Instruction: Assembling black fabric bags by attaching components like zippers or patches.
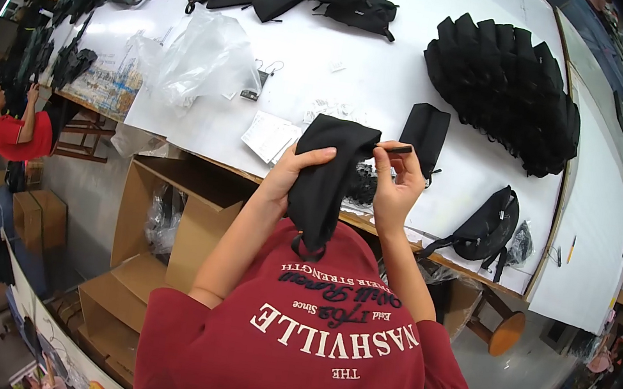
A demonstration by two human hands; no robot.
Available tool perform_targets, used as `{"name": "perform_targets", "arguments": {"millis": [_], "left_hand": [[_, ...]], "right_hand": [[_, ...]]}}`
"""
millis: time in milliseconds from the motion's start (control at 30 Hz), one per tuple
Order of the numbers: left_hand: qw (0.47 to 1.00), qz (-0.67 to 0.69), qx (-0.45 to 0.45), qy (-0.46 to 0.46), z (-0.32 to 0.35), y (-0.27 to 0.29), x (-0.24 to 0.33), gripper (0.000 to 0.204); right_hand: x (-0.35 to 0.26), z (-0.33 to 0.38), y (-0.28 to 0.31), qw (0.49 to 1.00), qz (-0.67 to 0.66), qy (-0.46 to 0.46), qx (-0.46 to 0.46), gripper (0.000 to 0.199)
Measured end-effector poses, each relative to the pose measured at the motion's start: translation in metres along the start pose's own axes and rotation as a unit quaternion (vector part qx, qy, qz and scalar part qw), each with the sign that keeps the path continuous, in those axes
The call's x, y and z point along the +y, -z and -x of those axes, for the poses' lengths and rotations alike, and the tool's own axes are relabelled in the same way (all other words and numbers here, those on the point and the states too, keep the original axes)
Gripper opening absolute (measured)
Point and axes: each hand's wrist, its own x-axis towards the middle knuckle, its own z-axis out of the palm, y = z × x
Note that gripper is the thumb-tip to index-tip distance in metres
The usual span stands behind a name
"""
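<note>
A black fabric pouch [322, 184], with a small loop at its lower end, is held up near my chest over the table's front edge. My left hand [286, 179] grips its left side, thumb across the front. At the upper right corner of the pouch, my right hand [396, 194] pinches a short, dark, stick-like piece [398, 150]; its exact kind is unclear. Just beyond that hand lies another black pouch [424, 134]. A heap of small black pieces [362, 185] sits on the table, partly hidden between my hands.
A large pile of black pouches [503, 86] stands back right; a black waist bag [484, 225] lies near right. Far left are several flat pouches [278, 1] and a clear plastic bag [208, 55]. Cardboard boxes [150, 283] and a stool [505, 334] stand below. A person in red [20, 133] works at left.
</note>
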Motion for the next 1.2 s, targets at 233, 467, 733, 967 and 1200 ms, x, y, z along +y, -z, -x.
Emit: {"name": "perform_targets", "arguments": {"millis": [233, 467, 733, 967, 1200], "left_hand": [[0.979, -0.078, -0.150, 0.117, -0.013, 0.049, 0.008, 0.059], [0.922, -0.307, -0.229, -0.049, -0.043, 0.030, 0.035, 0.026], [0.953, -0.118, -0.055, -0.273, -0.061, 0.032, 0.073, 0.027], [0.925, -0.147, -0.067, -0.345, -0.060, 0.034, 0.105, 0.024], [0.916, -0.195, -0.028, -0.350, -0.055, 0.024, 0.100, 0.027]], "right_hand": [[-0.010, -0.013, 0.008, 0.970, -0.113, -0.167, -0.138, 0.011], [-0.003, -0.017, -0.014, 0.975, -0.012, -0.110, -0.192, 0.009], [-0.051, 0.009, -0.030, 0.961, 0.010, 0.008, -0.275, 0.009], [-0.056, 0.017, -0.031, 0.954, -0.010, -0.011, -0.301, 0.011], [-0.044, 0.009, -0.035, 0.975, 0.047, 0.070, -0.207, 0.010]]}}
